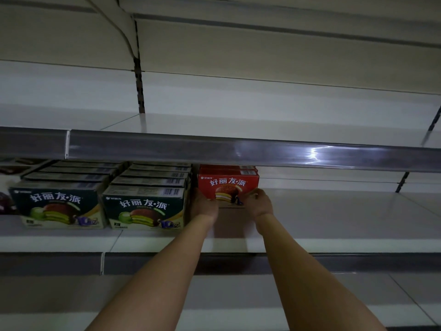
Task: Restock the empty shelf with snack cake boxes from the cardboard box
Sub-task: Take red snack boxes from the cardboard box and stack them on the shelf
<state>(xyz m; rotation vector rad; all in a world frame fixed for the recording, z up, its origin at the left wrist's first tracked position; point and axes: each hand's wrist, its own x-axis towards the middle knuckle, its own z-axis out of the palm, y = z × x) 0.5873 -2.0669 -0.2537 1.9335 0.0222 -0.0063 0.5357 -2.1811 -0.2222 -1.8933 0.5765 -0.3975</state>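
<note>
A red snack cake box (228, 185) stands deep on the middle shelf (334, 211), with at least one more red box behind it. My left hand (204, 205) holds its lower left corner. My right hand (259, 204) grips its lower right corner, thumb on the front face. Both arms reach in from below. Left of the red box stand two rows of dark green snack cake boxes (145, 207), several deep. The cardboard box is out of view.
An upper shelf (214, 123) with a shiny price rail (238, 151) overhangs the boxes. A lower shelf (238, 295) lies under my arms. A purple package (6, 204) peeks in at the far left. Bracket uprights (139, 91) run up the back wall.
</note>
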